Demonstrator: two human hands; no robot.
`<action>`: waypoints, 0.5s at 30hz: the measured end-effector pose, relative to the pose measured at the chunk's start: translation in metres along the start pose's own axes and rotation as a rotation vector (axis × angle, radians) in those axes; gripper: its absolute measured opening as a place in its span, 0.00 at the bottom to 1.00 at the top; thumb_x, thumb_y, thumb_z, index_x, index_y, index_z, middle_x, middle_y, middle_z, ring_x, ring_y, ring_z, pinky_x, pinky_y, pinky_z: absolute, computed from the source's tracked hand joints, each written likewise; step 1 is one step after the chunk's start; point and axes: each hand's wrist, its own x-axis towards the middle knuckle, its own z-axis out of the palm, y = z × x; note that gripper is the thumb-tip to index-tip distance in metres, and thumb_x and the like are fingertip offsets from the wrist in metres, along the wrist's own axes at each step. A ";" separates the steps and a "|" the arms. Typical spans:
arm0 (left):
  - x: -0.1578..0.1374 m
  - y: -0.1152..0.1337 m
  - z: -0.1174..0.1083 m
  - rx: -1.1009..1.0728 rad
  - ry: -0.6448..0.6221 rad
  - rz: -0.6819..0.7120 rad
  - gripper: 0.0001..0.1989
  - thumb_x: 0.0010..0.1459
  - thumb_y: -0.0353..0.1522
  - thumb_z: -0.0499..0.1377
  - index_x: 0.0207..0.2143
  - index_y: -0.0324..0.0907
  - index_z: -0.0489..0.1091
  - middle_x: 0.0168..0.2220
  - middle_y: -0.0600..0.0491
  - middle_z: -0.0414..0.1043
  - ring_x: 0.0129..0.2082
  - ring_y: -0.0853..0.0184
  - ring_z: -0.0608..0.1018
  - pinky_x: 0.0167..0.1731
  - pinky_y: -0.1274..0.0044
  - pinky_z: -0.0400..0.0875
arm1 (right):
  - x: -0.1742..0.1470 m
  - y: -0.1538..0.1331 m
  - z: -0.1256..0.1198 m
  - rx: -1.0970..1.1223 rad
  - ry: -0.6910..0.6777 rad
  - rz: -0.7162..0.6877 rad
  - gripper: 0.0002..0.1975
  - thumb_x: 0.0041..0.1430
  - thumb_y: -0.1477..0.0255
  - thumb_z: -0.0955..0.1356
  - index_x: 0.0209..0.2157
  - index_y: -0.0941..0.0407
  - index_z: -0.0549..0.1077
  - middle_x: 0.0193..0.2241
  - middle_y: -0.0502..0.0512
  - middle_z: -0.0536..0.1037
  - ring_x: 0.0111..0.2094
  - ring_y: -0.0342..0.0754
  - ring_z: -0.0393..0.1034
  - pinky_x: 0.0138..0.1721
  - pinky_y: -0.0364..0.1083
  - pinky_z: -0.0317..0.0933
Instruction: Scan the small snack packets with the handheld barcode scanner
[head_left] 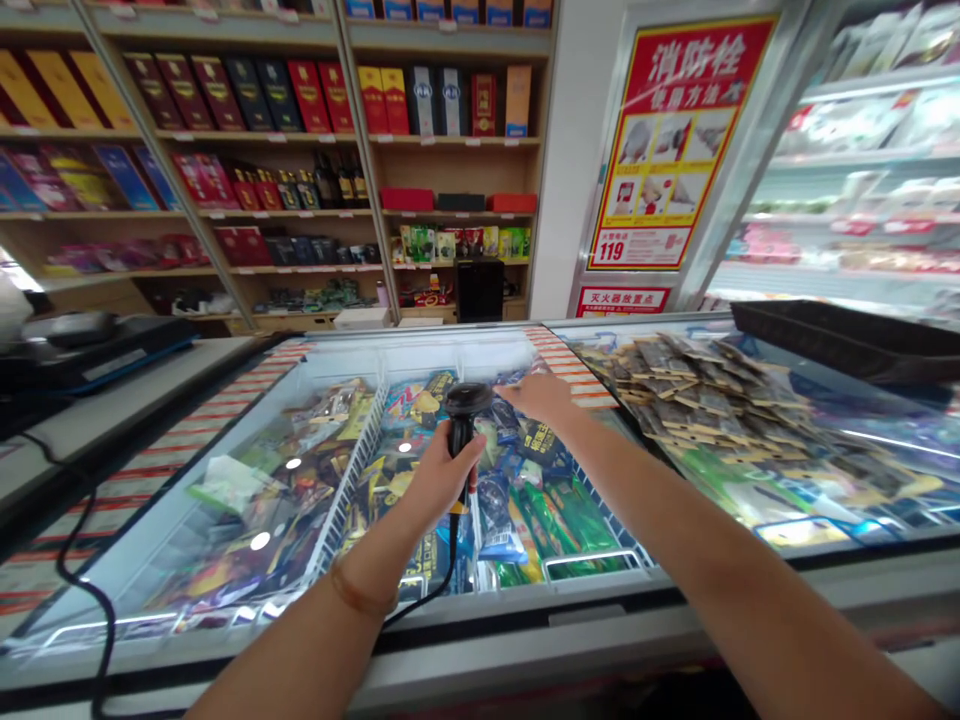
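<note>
My left hand [455, 465] is wrapped round the handle of a black handheld barcode scanner [469, 402], held upright over the freezer's middle. The scanner's cord [452, 560] hangs below and trails off to the left. Farther back, my right hand [541, 396] reaches to the far right part of the same compartment, its fingers bent at the dark blue packets [541, 445]. What those fingers hold, if anything, is hidden. Nearer to me lie green packets [559, 515] in a white wire basket [592, 560].
White wire dividers [346, 490] split the chest freezer [337, 345]. Many brown packets [675, 385] are piled at right, beside a black tray [847, 340]. A black device [112, 350] stands on the left counter. Shelves of boxes [300, 95] line the back wall.
</note>
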 end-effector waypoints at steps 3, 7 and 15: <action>-0.001 0.001 0.001 0.001 -0.013 -0.014 0.25 0.50 0.50 0.66 0.38 0.46 0.59 0.16 0.63 0.64 0.14 0.71 0.67 0.18 0.78 0.63 | 0.017 0.021 0.004 0.174 0.048 0.097 0.35 0.56 0.41 0.66 0.44 0.60 0.80 0.48 0.72 0.79 0.55 0.67 0.71 0.53 0.56 0.64; -0.003 0.002 0.003 -0.007 -0.028 -0.026 0.24 0.50 0.49 0.67 0.38 0.47 0.59 0.16 0.64 0.63 0.14 0.71 0.66 0.18 0.79 0.62 | 0.033 0.047 0.020 0.550 -0.026 0.057 0.28 0.31 0.60 0.83 0.34 0.55 0.76 0.34 0.63 0.80 0.48 0.66 0.75 0.48 0.56 0.66; -0.004 0.002 0.003 0.009 -0.021 -0.035 0.24 0.52 0.49 0.65 0.38 0.46 0.58 0.17 0.64 0.63 0.15 0.72 0.66 0.19 0.79 0.63 | 0.045 0.024 0.046 1.107 -0.009 0.017 0.13 0.56 0.61 0.71 0.39 0.53 0.72 0.34 0.54 0.81 0.41 0.53 0.76 0.42 0.48 0.68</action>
